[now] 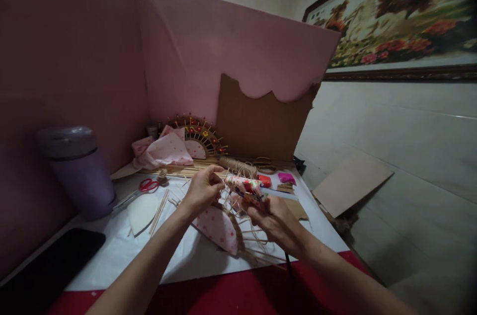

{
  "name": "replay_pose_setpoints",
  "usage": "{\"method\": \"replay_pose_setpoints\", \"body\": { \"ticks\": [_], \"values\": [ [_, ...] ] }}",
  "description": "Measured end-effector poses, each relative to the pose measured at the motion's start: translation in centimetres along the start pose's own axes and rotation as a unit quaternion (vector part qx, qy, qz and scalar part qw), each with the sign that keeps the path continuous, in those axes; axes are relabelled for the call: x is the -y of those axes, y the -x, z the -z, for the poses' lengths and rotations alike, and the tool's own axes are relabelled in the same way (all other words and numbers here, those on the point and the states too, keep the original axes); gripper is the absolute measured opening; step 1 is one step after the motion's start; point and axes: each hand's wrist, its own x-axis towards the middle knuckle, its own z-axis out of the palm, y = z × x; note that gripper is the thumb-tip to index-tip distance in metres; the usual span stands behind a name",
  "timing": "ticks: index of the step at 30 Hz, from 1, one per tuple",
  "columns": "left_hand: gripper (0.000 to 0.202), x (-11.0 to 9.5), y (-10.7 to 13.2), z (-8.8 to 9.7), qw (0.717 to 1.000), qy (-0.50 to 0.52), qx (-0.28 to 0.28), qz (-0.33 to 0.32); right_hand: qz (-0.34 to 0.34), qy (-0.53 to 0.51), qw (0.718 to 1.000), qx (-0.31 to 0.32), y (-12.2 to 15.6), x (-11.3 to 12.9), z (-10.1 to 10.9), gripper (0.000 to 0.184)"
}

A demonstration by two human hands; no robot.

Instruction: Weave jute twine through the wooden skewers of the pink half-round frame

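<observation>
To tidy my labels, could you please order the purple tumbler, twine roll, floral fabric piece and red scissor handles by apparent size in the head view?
1. purple tumbler, largest, though nearer the camera.
2. twine roll and floral fabric piece, alike; not ranked.
3. red scissor handles, smallest.

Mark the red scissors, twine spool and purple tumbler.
red scissors (pixel 149 185), head view, on the red handle loops.
twine spool (pixel 235 166), head view, on the wound middle.
purple tumbler (pixel 84 183), head view, on its body.

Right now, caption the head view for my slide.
Left hand and right hand meet on a floral-patterned object above thin wooden sticks.
</observation>
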Motion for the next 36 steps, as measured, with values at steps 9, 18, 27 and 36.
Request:
{"method": "replay_pose_setpoints", "body": {
  "ticks": [9, 18, 27, 36],
  "values": [
    [0.033, 0.8, -0.3, -0.2, 1.0, 0.004, -0.021, -0.003, -0.034, 0.011, 0.999, 0.036, -0.8, -0.3, -0.1, 0.043],
    [0.033, 0.8, -0.4, -0.3, 1.0, 0.004, -0.021, -0.007, -0.068, 0.02, 0.995, 0.077, -1.1, 0.6, -0.2, 0.045],
    [0.035, 1.0, -0.4, -0.3, 0.999, -0.016, -0.031, -0.017, -0.098, -0.009, 0.993, 0.059, -1.1, 1.2, -0.2, 0.042],
    [0.034, 0.9, -0.4, -0.3, 0.999, -0.036, -0.033, -0.025, -0.1, -0.039, 0.992, 0.062, -1.2, 0.4, -0.3, 0.041]
  ]
}}
